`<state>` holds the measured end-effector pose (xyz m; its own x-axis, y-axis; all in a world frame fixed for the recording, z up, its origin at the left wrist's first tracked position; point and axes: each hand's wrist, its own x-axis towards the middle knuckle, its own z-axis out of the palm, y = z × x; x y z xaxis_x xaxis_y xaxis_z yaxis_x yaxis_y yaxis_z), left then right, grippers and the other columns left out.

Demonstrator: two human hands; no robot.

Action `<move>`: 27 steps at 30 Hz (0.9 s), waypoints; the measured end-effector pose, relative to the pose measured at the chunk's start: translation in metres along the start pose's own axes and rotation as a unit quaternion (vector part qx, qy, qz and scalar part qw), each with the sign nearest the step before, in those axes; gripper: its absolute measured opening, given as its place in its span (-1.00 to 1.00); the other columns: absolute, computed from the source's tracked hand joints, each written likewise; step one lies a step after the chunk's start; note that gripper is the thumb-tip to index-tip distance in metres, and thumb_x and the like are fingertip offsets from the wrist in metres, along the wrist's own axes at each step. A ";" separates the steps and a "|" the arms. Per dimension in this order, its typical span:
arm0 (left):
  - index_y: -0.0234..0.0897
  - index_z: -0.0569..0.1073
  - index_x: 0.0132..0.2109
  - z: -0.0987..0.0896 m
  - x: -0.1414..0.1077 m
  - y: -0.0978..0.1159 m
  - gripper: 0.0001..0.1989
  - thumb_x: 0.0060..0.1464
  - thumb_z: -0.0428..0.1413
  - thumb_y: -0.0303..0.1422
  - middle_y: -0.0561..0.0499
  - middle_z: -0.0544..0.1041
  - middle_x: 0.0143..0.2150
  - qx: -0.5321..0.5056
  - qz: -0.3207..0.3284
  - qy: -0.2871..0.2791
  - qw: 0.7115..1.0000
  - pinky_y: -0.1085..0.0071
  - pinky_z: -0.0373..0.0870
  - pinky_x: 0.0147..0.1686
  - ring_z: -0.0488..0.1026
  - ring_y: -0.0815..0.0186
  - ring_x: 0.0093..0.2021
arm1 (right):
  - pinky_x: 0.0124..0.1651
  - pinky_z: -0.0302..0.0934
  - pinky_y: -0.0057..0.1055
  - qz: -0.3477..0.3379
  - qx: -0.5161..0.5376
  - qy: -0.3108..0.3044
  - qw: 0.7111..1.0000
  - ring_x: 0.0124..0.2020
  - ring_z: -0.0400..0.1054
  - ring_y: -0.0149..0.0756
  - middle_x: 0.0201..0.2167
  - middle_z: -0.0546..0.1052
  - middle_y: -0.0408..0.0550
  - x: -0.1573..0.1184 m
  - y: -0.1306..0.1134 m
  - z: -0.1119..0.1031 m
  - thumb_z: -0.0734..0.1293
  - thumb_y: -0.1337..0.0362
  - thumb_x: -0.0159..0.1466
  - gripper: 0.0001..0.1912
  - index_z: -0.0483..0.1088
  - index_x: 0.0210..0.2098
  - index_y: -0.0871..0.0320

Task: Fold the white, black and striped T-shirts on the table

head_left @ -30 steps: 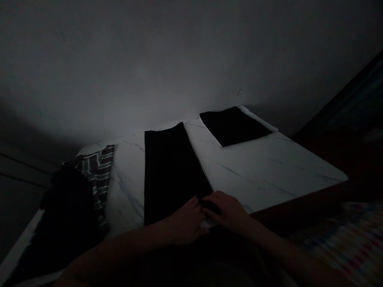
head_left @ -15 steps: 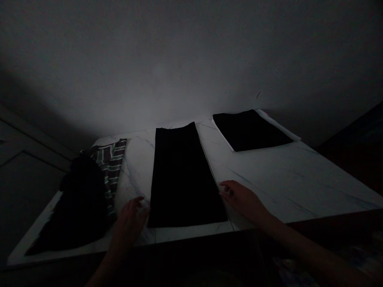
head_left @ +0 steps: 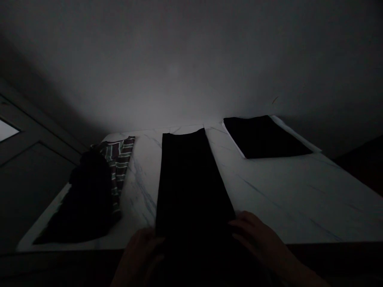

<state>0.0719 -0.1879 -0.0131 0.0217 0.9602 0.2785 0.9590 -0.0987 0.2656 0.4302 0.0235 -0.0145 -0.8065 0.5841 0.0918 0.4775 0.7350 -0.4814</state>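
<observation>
A folded black garment (head_left: 191, 179) lies lengthwise on the marble-patterned table (head_left: 269, 191), its far end close to the wall. Its near end reaches past the table's front edge, where the dark hides its outline. On the garment's left side my left hand (head_left: 139, 251) grips the edge, one finger lying over the cloth. My right hand (head_left: 259, 235) is closed on the opposite edge, slightly farther up. Deep shadow hides parts of both hands.
At the left lie a striped garment (head_left: 121, 167) and a dark bunched garment (head_left: 86, 203) over part of it. A black folded cloth (head_left: 266, 137) on a white one (head_left: 296, 133) sits at the back right. A grey wall (head_left: 191, 71) rises behind the table.
Both hands have moved from beside the garment onto its near side edges and taken hold. The garment's near end has come toward me, past the table edge. The view has shifted a little.
</observation>
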 end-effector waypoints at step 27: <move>-0.26 0.44 -0.16 -0.056 0.299 -0.087 -0.82 0.13 0.08 -0.28 0.02 0.53 -0.24 -0.285 -0.181 0.243 0.910 0.44 0.40 -0.18 0.47 0.32 -0.21 | -0.10 0.31 -0.25 0.108 0.189 0.314 0.924 -0.21 0.47 -0.14 -0.23 0.60 0.06 0.294 0.040 -0.091 0.31 0.07 0.26 -0.67 0.48 -0.18 0.21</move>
<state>-0.0215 0.0933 0.0992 -0.5262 0.7417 0.4158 0.5736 -0.0514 0.8175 0.2440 0.2554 0.0722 -0.2888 0.8751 0.3883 0.3518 0.4742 -0.8071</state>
